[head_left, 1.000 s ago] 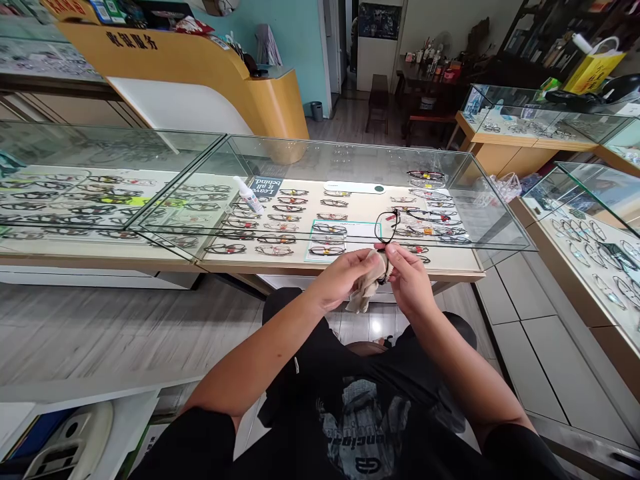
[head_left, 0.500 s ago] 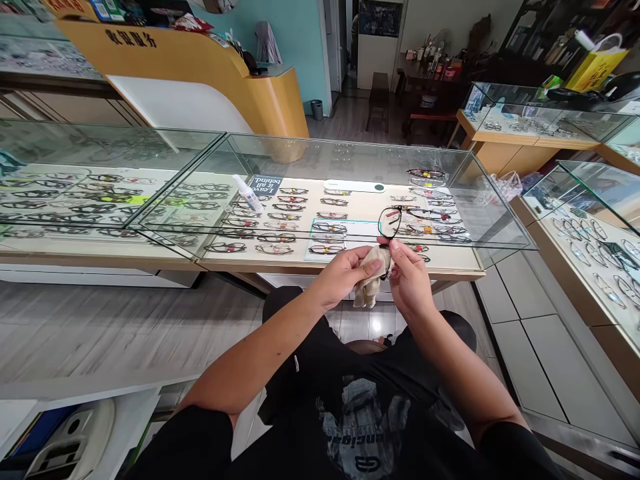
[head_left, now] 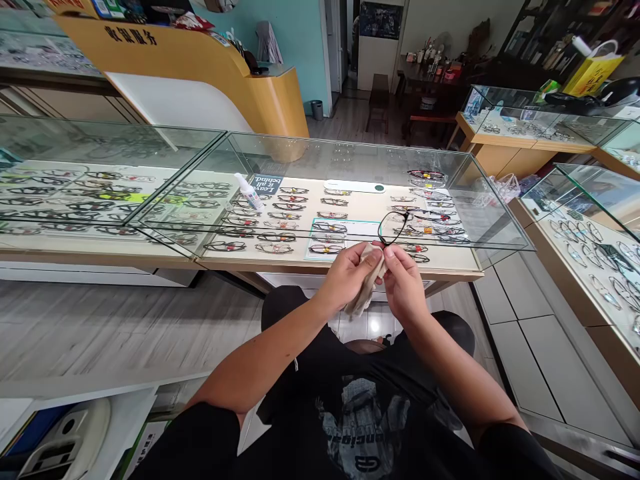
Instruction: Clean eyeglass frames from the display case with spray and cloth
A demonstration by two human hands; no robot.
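Over the front edge of the glass display case, my two hands meet around a pair of black-framed eyeglasses (head_left: 393, 229). One round lens stands up above the fingers; the other is hidden by the hands and cloth. My left hand (head_left: 347, 277) pinches a beige cleaning cloth (head_left: 363, 299) against the glasses, its loose end hanging below. My right hand (head_left: 404, 281) is closed on the frame near its middle, thumb on top. A small white spray bottle (head_left: 249, 193) stands on the case to the left.
The glass display case (head_left: 295, 262) holds rows of eyeglass frames. Another glass case (head_left: 590, 250) stands at my right, and an open drawer or shelf (head_left: 75, 427) is at lower left. A wooden counter (head_left: 200, 60) is behind.
The glasses have tilted, and the upright lens now leans to the right. The hands have drawn closer together, and the cloth's hanging end has swung left.
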